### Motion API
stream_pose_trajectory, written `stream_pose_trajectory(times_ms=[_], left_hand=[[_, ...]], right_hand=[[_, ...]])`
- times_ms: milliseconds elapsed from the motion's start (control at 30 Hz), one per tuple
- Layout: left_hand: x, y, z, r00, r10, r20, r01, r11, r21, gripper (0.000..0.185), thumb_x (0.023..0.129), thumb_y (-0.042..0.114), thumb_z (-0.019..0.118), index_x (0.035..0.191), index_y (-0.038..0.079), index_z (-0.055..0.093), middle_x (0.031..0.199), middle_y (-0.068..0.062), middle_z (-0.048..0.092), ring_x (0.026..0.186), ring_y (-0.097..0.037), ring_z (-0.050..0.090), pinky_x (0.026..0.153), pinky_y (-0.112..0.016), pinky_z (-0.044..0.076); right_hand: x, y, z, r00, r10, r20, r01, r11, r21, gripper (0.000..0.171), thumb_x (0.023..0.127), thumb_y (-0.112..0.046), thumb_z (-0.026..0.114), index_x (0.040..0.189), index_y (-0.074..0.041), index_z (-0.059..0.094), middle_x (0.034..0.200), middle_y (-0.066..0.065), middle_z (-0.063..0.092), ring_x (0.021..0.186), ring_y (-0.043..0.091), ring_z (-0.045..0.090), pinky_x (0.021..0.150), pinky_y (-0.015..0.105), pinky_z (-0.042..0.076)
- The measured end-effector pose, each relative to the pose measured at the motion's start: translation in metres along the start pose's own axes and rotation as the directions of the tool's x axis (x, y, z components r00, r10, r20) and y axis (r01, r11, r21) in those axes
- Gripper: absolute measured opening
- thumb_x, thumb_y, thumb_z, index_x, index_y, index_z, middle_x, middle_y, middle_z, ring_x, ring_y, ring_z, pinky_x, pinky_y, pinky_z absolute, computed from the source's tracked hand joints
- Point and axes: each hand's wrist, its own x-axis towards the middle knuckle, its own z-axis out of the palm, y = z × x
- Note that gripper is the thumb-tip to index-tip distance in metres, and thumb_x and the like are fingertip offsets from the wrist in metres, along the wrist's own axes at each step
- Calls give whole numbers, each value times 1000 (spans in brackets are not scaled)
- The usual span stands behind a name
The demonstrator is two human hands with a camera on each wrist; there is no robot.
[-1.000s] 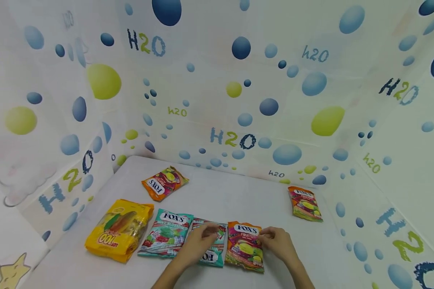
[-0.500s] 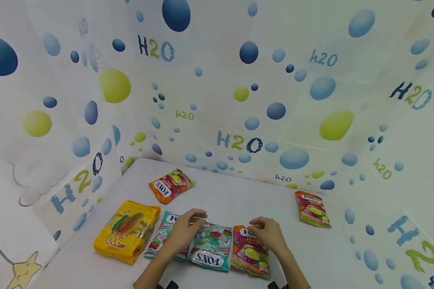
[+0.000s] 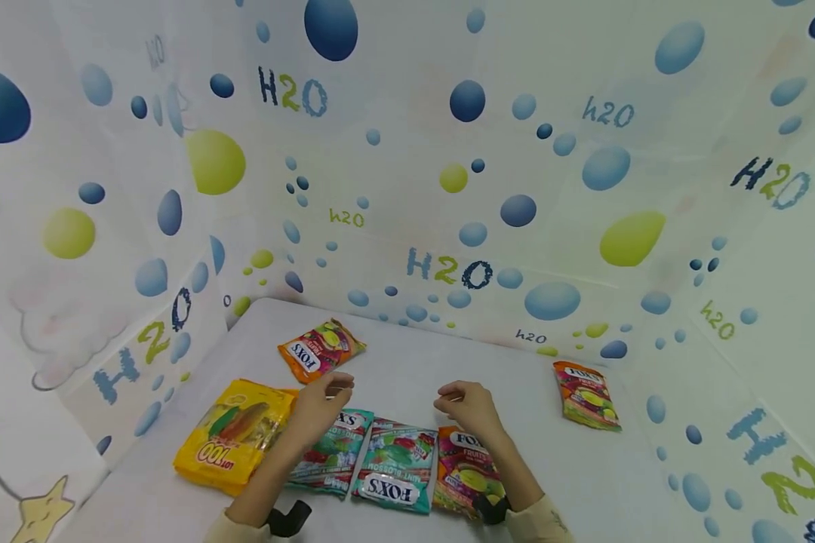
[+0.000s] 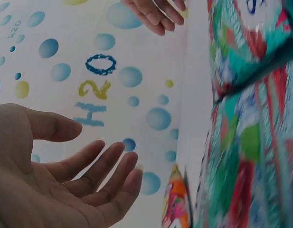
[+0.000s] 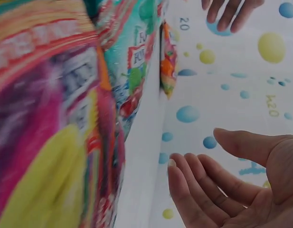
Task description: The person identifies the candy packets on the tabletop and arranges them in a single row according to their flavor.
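Hands, left hand (image 3: 321, 403) and right hand (image 3: 467, 406), hover open, apart, above the bag row's (image 3: 395, 467) far edge.

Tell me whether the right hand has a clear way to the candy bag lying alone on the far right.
Probably yes: the right hand hovers open and empty, and only bare table lies between it and the lone bag.

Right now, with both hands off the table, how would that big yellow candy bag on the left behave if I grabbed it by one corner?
The yellow bag looks plump and crinkled, so it would probably sag and shift rather than stay flat. Its glossy film may be slippery to pinch. It is bulkier than the teal packet beside it, so likely heavier. The left hand hovers nearest.
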Motion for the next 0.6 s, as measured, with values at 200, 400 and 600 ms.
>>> stream_pose_trajectory(times_ms=[200, 400, 600], left_hand=[[13, -7, -33, 999, -45, -19, 45, 998, 34, 33, 106, 21, 58, 135, 5, 64, 129, -15, 69, 122, -38, 62, 102, -57, 51], [28, -16, -57, 1000, -16, -6, 16, 995, 101, 37, 108, 24, 57, 137, 2, 62, 133, -21, 66, 124, -42, 61, 104, -59, 50], [40, -24, -73, 998, -53, -13, 55, 991, 120, 42, 109, 28, 53, 138, -1, 60, 135, -24, 64, 126, -45, 59, 100, -55, 53]], right_hand=[[25, -13, 15, 999, -12, 39, 10, 998, 55, 29, 94, -20, 79, 112, 1, 75, 99, 11, 76, 89, 40, 75, 67, 33, 63], [44, -21, 31, 995, 74, 62, -80, 992, 96, 34, 94, -23, 78, 114, 4, 73, 97, 10, 76, 90, 34, 75, 67, 35, 64], [62, -26, 48, 988, 139, 67, -147, 982, 116, 32, 94, -24, 79, 110, 2, 74, 100, 12, 76, 88, 29, 77, 69, 38, 64]])
